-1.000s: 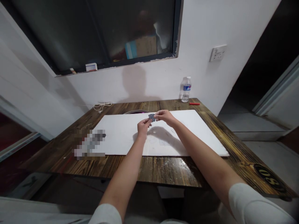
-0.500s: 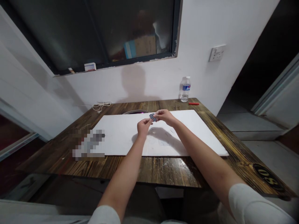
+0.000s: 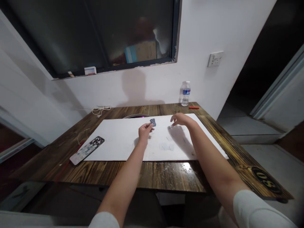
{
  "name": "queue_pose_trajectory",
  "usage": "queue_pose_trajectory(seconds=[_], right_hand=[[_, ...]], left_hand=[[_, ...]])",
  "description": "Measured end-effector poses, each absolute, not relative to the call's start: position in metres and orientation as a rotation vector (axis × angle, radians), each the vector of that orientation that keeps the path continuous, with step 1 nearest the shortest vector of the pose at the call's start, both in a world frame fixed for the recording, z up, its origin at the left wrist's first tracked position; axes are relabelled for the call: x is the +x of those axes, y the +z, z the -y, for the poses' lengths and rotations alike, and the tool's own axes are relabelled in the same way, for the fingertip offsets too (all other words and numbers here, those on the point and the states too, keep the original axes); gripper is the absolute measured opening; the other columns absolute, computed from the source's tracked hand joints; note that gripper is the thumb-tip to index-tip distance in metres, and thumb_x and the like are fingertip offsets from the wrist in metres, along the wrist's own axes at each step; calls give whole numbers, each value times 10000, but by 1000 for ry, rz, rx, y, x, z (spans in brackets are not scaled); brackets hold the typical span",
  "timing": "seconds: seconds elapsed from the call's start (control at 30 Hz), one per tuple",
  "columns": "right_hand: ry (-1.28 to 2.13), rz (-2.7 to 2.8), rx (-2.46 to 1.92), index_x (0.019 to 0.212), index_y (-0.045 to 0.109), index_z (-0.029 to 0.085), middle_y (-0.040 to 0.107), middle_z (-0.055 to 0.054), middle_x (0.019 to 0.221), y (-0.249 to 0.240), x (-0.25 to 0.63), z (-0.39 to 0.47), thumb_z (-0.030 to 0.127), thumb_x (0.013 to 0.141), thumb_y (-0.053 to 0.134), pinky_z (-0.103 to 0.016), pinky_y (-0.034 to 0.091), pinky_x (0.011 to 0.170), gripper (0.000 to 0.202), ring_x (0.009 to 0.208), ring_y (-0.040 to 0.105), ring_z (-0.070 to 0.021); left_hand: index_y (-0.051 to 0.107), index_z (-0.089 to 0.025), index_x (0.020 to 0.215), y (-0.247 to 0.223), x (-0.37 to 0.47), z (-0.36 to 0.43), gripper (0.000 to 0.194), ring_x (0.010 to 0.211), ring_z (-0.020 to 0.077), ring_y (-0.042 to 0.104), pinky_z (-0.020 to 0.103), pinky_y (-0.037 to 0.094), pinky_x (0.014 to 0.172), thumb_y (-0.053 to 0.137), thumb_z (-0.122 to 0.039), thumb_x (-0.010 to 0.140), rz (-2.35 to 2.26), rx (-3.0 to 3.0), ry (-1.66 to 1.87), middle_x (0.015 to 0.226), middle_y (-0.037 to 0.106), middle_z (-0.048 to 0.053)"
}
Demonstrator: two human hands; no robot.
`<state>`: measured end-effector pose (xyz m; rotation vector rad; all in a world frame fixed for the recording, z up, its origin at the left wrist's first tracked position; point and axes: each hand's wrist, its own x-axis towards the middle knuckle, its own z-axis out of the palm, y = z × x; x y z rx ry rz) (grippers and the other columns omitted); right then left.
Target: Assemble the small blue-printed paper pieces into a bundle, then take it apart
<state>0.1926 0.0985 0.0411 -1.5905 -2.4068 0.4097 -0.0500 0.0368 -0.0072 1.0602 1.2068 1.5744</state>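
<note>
Between the thumb and fingers of my left hand (image 3: 145,130) is a small dark blue-grey piece with paler stripes (image 3: 152,122); its exact kind is too small to make out. It is held above a white board (image 3: 121,139) lying on the wooden table. To the right, my right hand (image 3: 180,119) hovers over the board, apart from the piece. Its fingers are loosely bent and spread, with nothing visible in them. Pale see-through rectangles (image 3: 166,147) lie on the board below the hands.
A phone in a patterned case (image 3: 87,150) overlaps the board's left edge. Behind the board are a white cable (image 3: 101,110), a dark round object (image 3: 136,116), a water bottle (image 3: 185,94) and a red pen-like stick (image 3: 194,108). The wall stands at the table's back.
My right hand has let go of the striped piece and moved right. My left hand still holds the piece. The view has shifted slightly.
</note>
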Motion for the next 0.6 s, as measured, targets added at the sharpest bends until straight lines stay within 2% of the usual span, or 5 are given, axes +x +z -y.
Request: queue_pose_trajectory(seconds=[0.13,0.23,0.43,0.6], right_hand=[[393,2451,-1661,1030,758,231,722,-72,1051,30,192,-98,238,696,793,-265,465,701,336,857,664,-215],[386,2523,-1622,1028,765,247,729,-57,1037,24,187,-99,215,690,785,-260,465,740,340,912,660,-223],[398,2501,-1605,926,789,249,741,-48,976,19,180,-98,201,679,776,-254,467,729,252,855,663,-212],[446,2498,-1589,873,787,207,743,-73,906,22,178,-93,161,735,695,-262,452,679,172,785,651,-204]], left_hand=[[686,-163,778,-12,-54,-40,347,595,107,609,224,463,600,814,-402,562,-1198,1006,1621,665,670,15],[682,-157,787,-13,-56,-41,352,594,100,599,214,447,592,806,-399,564,-1207,973,1639,658,659,11],[671,-153,798,-11,-56,-42,368,578,93,587,207,427,577,810,-387,551,-1187,927,1645,651,647,4],[669,-156,795,-11,-56,-42,341,571,95,587,204,412,559,802,-377,571,-1216,920,1637,638,643,3]])
